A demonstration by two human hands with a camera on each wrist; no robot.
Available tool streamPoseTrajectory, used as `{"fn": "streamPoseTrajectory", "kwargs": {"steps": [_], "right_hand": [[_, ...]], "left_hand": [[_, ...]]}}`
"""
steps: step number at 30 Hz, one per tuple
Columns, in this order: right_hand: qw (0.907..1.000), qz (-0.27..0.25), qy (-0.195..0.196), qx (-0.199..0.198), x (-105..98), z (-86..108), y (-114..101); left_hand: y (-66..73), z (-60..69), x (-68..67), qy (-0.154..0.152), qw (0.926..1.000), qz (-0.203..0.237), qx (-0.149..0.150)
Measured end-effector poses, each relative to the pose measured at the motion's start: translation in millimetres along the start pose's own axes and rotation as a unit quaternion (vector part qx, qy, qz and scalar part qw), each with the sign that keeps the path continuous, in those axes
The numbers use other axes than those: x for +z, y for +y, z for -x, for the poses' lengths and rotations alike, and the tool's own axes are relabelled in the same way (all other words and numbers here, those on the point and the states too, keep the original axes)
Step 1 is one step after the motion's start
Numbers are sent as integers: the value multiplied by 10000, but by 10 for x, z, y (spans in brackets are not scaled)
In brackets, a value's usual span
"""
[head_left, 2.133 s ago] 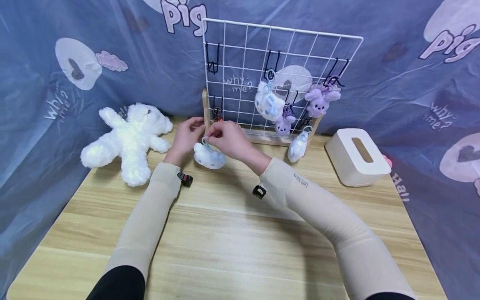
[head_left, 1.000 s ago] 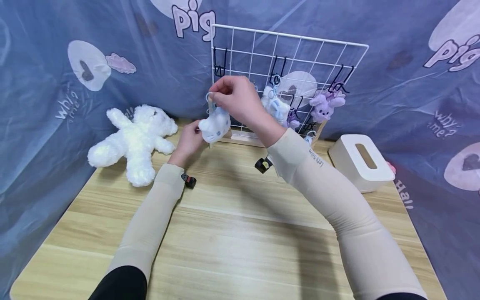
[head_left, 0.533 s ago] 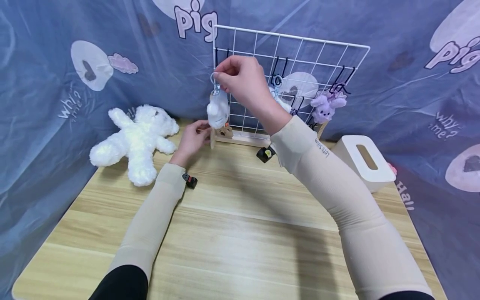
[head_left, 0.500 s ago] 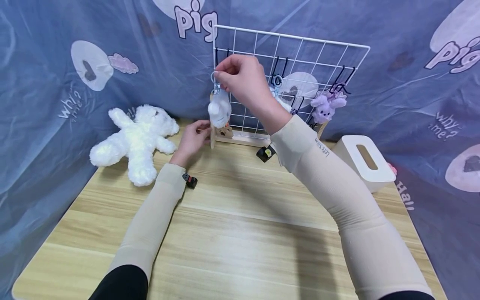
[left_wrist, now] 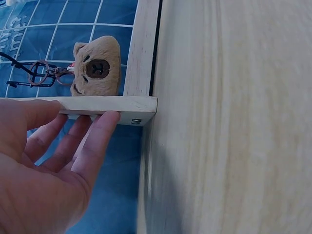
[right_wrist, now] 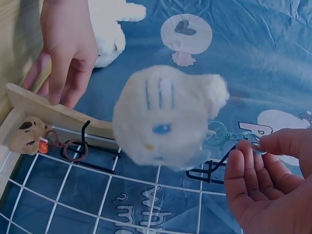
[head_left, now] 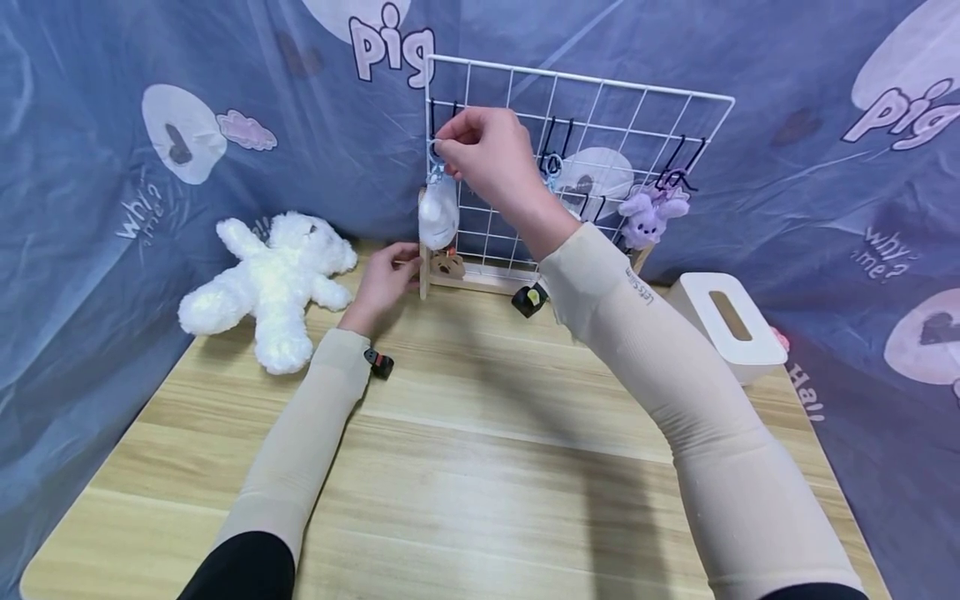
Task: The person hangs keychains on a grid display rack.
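My right hand [head_left: 491,158] pinches the ring of a white plush keychain [head_left: 438,217] at the upper left of a white wire grid rack [head_left: 577,78]. The plush hangs below the fingers; in the right wrist view its ring is close to a black hook [right_wrist: 209,170], and whether it sits on the hook I cannot tell. Low at the rack's left end, my left hand [head_left: 386,279] holds the wooden side post [left_wrist: 112,103], thumb on one face and fingers on the other. A brown bear keychain [left_wrist: 100,68] hangs just inside that post.
A purple bunny keychain [head_left: 647,221] hangs at the rack's right. My right arm covers other keychains at the middle. A large white plush bear [head_left: 273,279] lies left on the wooden table [head_left: 450,467]. A white tissue box [head_left: 757,346] stands right, and a printed blue cloth [head_left: 225,50] hangs behind.
My right hand has lifted the white plush keychain from near the tabletop to the rack's upper left hook. Over the last half second it shifts only slightly. My left hand stays by the post.
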State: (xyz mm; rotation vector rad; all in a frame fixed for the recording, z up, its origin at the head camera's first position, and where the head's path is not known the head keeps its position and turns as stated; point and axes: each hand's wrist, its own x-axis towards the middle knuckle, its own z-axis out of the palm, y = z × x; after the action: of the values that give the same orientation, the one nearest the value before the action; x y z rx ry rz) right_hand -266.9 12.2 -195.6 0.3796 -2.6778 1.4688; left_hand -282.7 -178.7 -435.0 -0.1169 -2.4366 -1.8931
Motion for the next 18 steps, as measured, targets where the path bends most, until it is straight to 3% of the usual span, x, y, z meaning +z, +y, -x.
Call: {"fn": "streamPoseTrajectory", "kwargs": {"steps": [9, 18], "right_hand": [[9999, -93, 62, 67, 72, -54, 27], [9996, -182, 125, 173, 141, -113, 39]], "left_hand": [[21, 25, -9, -42, 9998, 149, -127], [-9, -4, 1, -32, 10000, 6, -4]]}}
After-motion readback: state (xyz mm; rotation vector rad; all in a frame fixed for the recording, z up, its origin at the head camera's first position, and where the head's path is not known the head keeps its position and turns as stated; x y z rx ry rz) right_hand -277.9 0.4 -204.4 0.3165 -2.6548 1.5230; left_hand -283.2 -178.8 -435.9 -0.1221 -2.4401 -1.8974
